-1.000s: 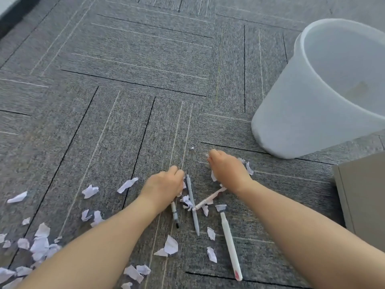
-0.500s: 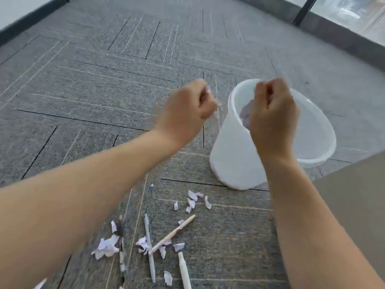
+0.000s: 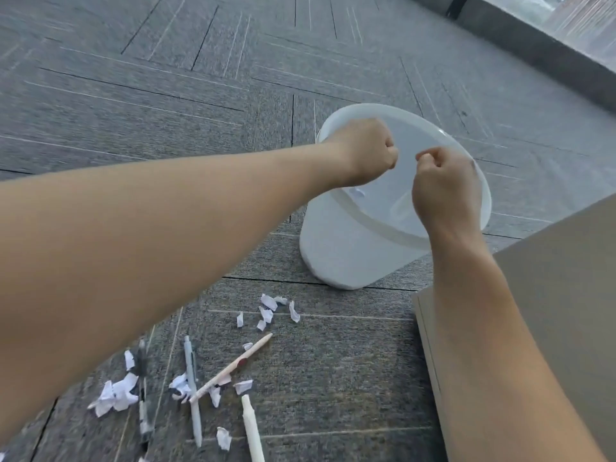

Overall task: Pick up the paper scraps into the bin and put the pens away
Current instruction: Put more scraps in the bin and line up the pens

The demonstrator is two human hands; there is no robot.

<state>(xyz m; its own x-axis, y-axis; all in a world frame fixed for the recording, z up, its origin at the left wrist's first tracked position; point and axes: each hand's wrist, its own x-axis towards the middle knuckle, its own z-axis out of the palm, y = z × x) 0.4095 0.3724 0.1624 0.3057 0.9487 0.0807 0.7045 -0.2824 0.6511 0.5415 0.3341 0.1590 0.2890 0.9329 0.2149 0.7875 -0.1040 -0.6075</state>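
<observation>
Both fists now over bin (image 3: 336,248) mouth at frame centre: left hand (image 3: 368,151), right hand (image 3: 440,185), fingers curled, contents unseen. One scrap (image 3: 359,192) inside bin. Pens (image 3: 230,368) lower left, mostly vertical, one diagonal to the upper right.

Grey carpet-tile floor (image 3: 333,378) with bin, pens and paper scraps.

Covered in grey tiles with thin pale stripes and dark seams. Bearing a white bin (image 3: 336,258) toward the far right, upright. Strewn nearer with torn paper scraps (image 3: 266,311) just before the bin and a larger clump (image 3: 115,395) toward the near left. Four pens among them: a black pen (image 3: 143,405), a grey pen (image 3: 193,391), a cream pen (image 3: 233,366) lying slantwise over the grey one, a white pen (image 3: 251,428) at the near edge. A beige board-like thing (image 3: 560,295) along the right edge.
</observation>
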